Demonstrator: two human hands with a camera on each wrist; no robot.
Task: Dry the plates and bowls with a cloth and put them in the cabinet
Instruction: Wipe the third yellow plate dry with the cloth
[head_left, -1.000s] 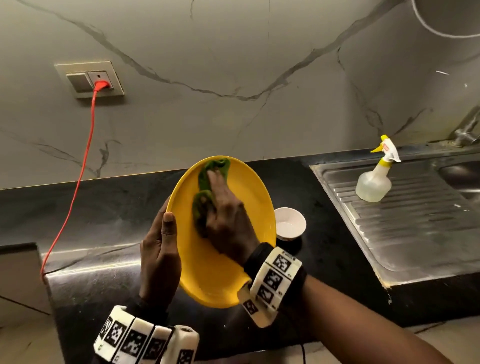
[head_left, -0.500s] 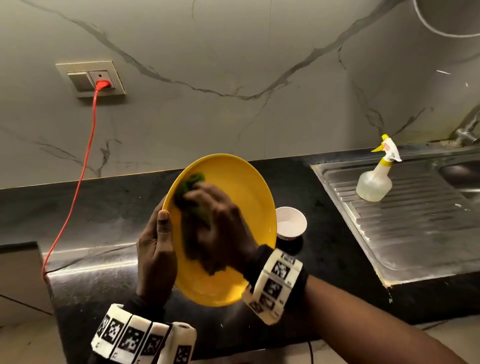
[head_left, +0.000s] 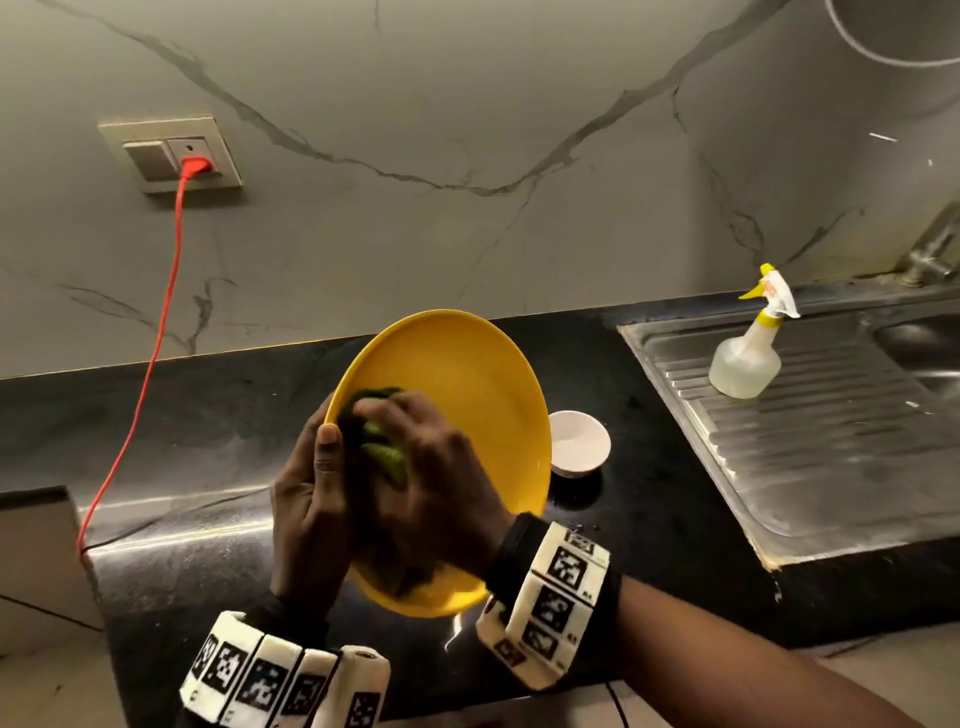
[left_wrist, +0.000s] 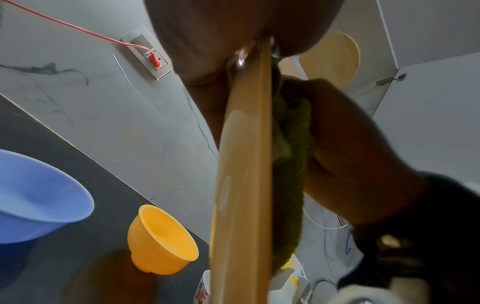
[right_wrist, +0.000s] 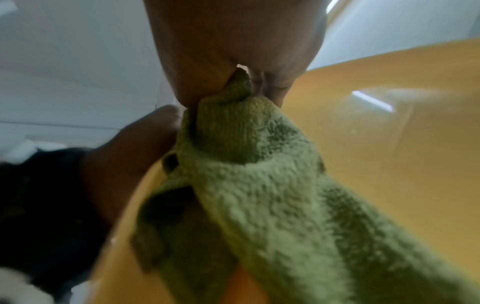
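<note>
Plate: round yellow plastic plate (head_left: 467, 395), held tilted above the black table (head_left: 208, 415), long axis running away from the person.
Change: green terry cloth (head_left: 384, 452) has slid toward the plate's left rim.
Hands: left hand (head_left: 306, 499) grips that rim; right hand (head_left: 431, 478) clutches the cloth.
Room: small white bowl (head_left: 579, 441) sits just beside the right edge.

Spray bottle (head_left: 745, 364) on sink drainboard (head_left: 831, 467)

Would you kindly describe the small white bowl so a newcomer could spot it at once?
Start at the steel sink drainboard on the right of the black counter. Just left of it stands the small white bowl, upright, beside the held yellow plate. It is the only white dish there.
</note>
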